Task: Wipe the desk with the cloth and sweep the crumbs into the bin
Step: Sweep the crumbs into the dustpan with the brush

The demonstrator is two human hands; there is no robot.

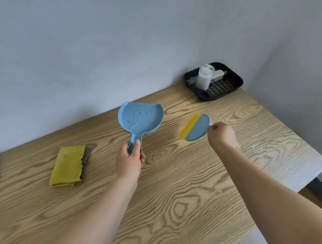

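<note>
With the left hand (129, 157) gripping the dustpan (140, 121) handle and the right hand (220, 135) pinching the brush (196, 128), yellow edge leftward toward the pan, pale crumbs (239, 145) lie on the surface (179, 196) beside the right wrist, while the folded cloth (67, 165) rests left.

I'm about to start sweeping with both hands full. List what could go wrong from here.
1. The left hand holds the blue dustpan lifted and tilted off the desk; unless its lip is set flat, crumbs may slide under it.
2. The pale crumbs lie near the desk's right edge; a stroke from the brush in the right hand could flick them onto the floor.
3. No bin is in view.
</note>
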